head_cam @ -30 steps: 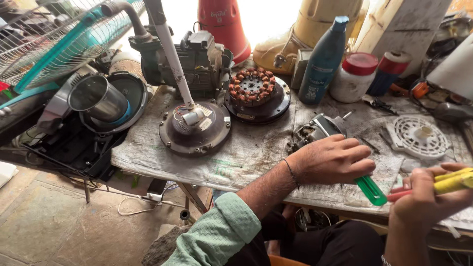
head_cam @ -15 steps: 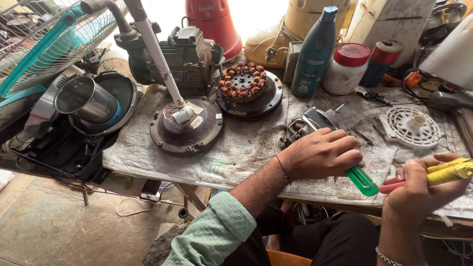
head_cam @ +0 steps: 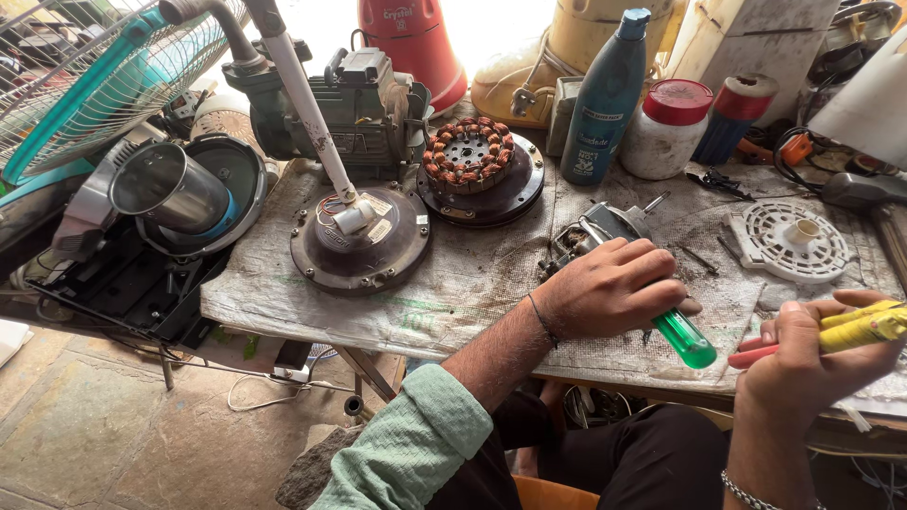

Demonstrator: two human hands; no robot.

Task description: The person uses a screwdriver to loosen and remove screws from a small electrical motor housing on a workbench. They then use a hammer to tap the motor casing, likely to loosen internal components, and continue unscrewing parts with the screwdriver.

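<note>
My left hand (head_cam: 614,288) is closed around a screwdriver with a green see-through handle (head_cam: 686,339), resting on the cloth-covered bench next to a small metal part (head_cam: 590,231). At the right, my right hand (head_cam: 812,354) grips a yellow tool with red handles (head_cam: 855,329), held a little above the bench edge. A white round plastic grille (head_cam: 786,241) lies just beyond my right hand.
A brown fan motor cover with a white rod (head_cam: 359,236) and a copper-wound stator (head_cam: 475,156) sit mid-bench. A blue bottle (head_cam: 605,99), a white jar with a red lid (head_cam: 667,129), a pump motor (head_cam: 354,99) and a fan guard (head_cam: 90,71) stand behind and left.
My right hand has lowered slightly with the yellow tool. My left hand stays on the green screwdriver. The camera view has shifted a little.
</note>
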